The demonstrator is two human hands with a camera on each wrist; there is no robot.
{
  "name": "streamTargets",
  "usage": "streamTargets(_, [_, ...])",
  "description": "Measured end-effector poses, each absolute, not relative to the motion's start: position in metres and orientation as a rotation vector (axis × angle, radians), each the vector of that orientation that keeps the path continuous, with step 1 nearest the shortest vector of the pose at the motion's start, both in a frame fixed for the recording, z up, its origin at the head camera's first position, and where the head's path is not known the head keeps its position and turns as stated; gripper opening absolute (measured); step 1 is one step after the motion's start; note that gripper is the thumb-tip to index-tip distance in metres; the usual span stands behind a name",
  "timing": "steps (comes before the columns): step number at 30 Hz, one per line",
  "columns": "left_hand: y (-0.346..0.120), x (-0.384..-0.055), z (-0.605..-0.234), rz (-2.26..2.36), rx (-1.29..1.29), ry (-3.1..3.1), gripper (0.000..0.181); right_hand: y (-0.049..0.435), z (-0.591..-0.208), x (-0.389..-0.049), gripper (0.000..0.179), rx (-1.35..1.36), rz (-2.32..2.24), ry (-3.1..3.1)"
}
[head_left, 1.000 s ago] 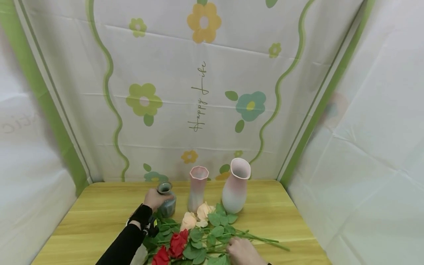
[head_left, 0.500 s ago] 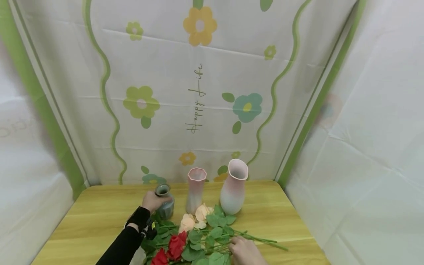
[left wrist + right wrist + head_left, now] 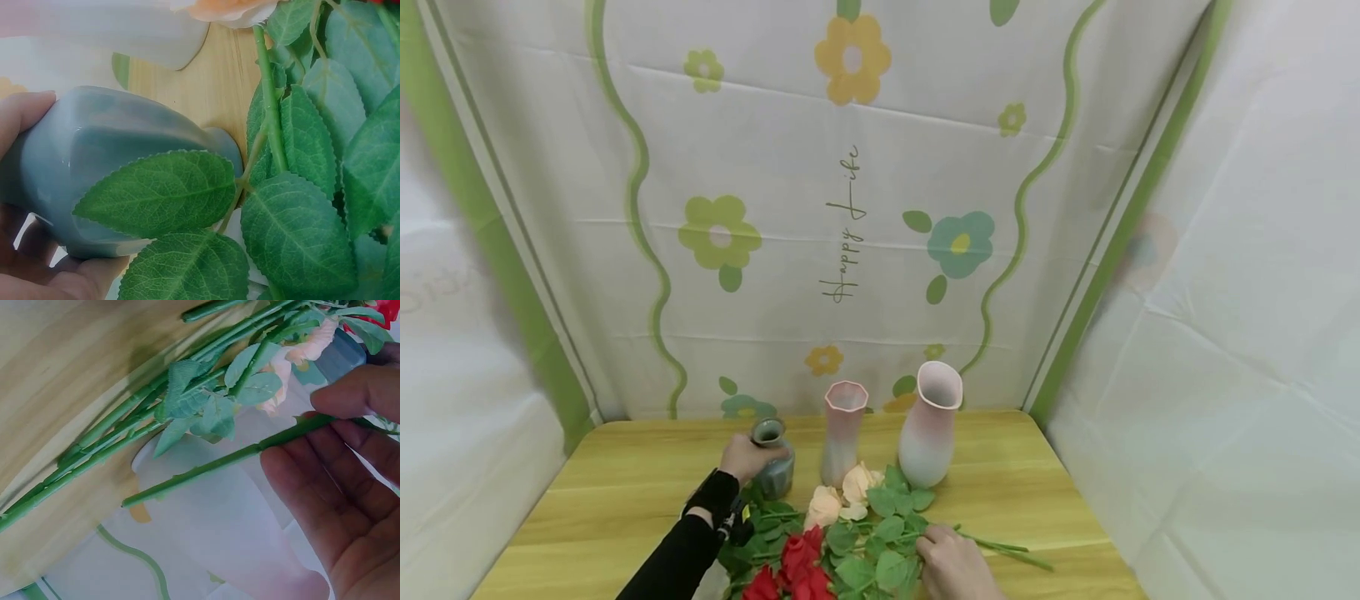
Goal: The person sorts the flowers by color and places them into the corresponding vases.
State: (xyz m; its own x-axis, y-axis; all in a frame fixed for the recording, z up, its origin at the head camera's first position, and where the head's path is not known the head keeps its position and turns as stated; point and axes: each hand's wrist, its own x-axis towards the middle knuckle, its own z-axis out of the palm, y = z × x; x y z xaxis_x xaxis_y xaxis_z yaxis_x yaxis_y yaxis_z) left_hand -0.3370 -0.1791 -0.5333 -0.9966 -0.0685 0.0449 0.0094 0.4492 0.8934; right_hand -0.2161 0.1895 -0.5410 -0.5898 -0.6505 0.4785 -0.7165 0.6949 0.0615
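My left hand (image 3: 751, 457) grips a small blue-grey vase (image 3: 777, 478) by its upper part, and the vase stands on the table. In the left wrist view, thumb and fingers lie on either side of this vase (image 3: 119, 144), with rose leaves partly in front of it. My right hand (image 3: 953, 563) pinches the green stem of a rose (image 3: 200, 472) between thumb and fingers; the stem's cut end sticks out free. Red roses (image 3: 801, 557) and peach roses (image 3: 824, 505) lie among leaves between my hands. Which bloom belongs to the pinched stem is hard to tell.
A narrow pink-and-white vase (image 3: 842, 437) and a wider pink-and-white vase (image 3: 928, 442) stand upright behind the flowers. Loose stems (image 3: 1011, 550) stretch right across the wooden table (image 3: 625, 475). A printed white cloth (image 3: 790, 275) hangs behind, with white sheets at both sides.
My right hand has risen slightly with the rose stem, and leaves near it have shifted. Another red bloom shows at the front. My left hand keeps its grip on the blue-grey vase.
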Motion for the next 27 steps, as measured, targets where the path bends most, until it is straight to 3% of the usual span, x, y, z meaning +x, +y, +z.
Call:
streamTargets(17, [-0.176,-0.334,-0.526,-1.551,0.089,-2.635,0.043,0.185,-0.530,-0.222,0.024,0.897,0.452,-2.250])
streamTargets(27, [-0.181,-0.336,-0.536,-1.619,-0.038,-2.558,0.061,0.170,-0.513,-0.223,0.027,0.793,0.597,-2.248])
